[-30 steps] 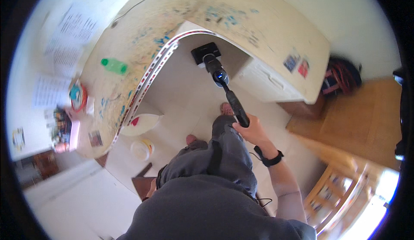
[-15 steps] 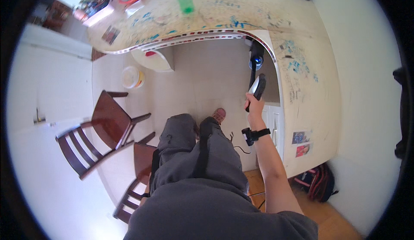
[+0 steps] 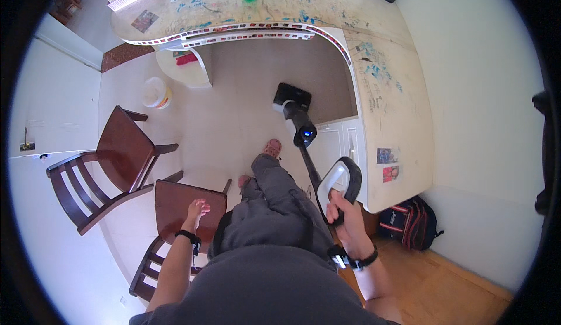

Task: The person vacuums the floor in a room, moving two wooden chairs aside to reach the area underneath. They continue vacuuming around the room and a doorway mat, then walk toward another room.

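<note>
With the right hand (image 3: 349,217) wrapped around the loop handle (image 3: 355,179) of the stick vacuum (image 3: 305,131) and the left hand (image 3: 197,211) loosely open, empty above the chair seat (image 3: 175,197), best to steer the floor head (image 3: 292,96), ahead and left of the right hand, flat and lightly, clear of the white cabinet (image 3: 331,143) nearer that hand.

The black-and-grey stick floor cleaner (image 3: 301,123) slants up from the pale floor (image 3: 245,109), its flat, dark rectangular head (image 3: 294,96) resting there inside the curve of the bench (image 3: 403,115). A blue light (image 3: 308,133) glows on its rounded body; the slim black pole (image 3: 311,165) leads to a black-rimmed loop handle (image 3: 354,176), gripped by the right hand (image 3: 347,217).
</note>
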A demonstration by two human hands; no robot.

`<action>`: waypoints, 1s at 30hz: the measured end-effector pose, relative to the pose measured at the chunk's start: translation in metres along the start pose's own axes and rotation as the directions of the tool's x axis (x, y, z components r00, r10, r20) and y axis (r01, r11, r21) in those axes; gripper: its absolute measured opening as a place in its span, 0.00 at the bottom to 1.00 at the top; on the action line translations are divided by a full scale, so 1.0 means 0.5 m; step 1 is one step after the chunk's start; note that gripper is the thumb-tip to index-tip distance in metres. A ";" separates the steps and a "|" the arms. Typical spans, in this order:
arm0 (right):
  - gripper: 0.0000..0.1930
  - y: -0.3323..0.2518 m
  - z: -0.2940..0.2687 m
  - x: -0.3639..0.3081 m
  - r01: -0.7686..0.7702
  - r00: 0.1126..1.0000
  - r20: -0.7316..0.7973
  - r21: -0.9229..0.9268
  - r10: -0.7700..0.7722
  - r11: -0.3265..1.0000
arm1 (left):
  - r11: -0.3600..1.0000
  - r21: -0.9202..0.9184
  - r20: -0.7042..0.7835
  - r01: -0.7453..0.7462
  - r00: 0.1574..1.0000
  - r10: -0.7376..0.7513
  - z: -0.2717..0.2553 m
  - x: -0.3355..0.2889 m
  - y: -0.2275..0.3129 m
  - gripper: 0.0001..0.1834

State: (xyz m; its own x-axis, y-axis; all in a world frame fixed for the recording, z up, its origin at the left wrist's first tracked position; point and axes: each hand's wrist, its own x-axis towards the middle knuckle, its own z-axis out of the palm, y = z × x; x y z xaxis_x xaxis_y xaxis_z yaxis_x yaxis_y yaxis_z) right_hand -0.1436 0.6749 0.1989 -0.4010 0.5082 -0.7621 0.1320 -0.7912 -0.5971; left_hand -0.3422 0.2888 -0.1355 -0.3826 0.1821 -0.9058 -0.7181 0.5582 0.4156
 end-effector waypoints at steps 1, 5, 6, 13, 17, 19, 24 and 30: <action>0.10 -0.003 -0.004 -0.037 0.023 0.999 0.024 -0.061 -0.021 0.998 | 0.999 0.024 0.002 -0.039 0.999 0.039 0.002 0.003 0.002 0.15; 0.13 -0.007 -0.011 -0.138 -0.095 0.990 0.100 -0.075 0.102 0.993 | 1.000 -0.020 0.030 -0.004 1.000 0.005 0.024 -0.008 -0.029 0.15; 0.11 -0.004 -0.011 -0.152 -0.144 0.981 0.122 -0.054 0.150 0.988 | 1.000 -0.006 0.039 0.029 0.999 -0.029 0.032 -0.016 -0.044 0.15; 0.09 -0.033 -0.011 -0.140 -0.068 0.974 0.198 -0.212 0.111 0.975 | 0.995 0.103 -0.047 0.017 0.999 -0.012 0.077 -0.107 -0.181 0.12; 0.10 -0.068 -0.014 -0.072 0.059 0.976 0.216 -0.297 0.007 0.953 | 0.984 0.176 -0.120 0.005 0.993 0.017 0.121 -0.188 -0.305 0.13; 0.09 -0.081 -0.013 -0.019 0.059 0.970 0.241 -0.309 0.018 0.949 | 0.993 0.118 -0.168 0.012 0.986 0.008 0.150 -0.229 -0.374 0.13; 0.09 -0.062 -0.020 0.153 0.139 0.946 0.321 -0.298 -0.038 0.944 | 0.996 -0.076 -0.265 0.053 0.962 -0.071 0.232 -0.345 -0.546 0.14; 0.10 0.045 -0.052 0.389 0.212 0.965 0.223 -0.351 -0.139 0.912 | 0.963 -0.251 -0.321 0.099 0.930 -0.179 0.322 -0.473 -0.713 0.15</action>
State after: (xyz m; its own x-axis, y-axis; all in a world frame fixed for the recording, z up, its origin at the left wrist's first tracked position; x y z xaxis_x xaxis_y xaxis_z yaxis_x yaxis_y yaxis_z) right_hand -0.1950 0.7648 0.0308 -0.6076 0.5242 -0.5967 0.3537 -0.4941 -0.7942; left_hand 0.0977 0.1772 -0.0829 -0.4139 -0.1908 -0.8901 -0.8752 0.3525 0.3314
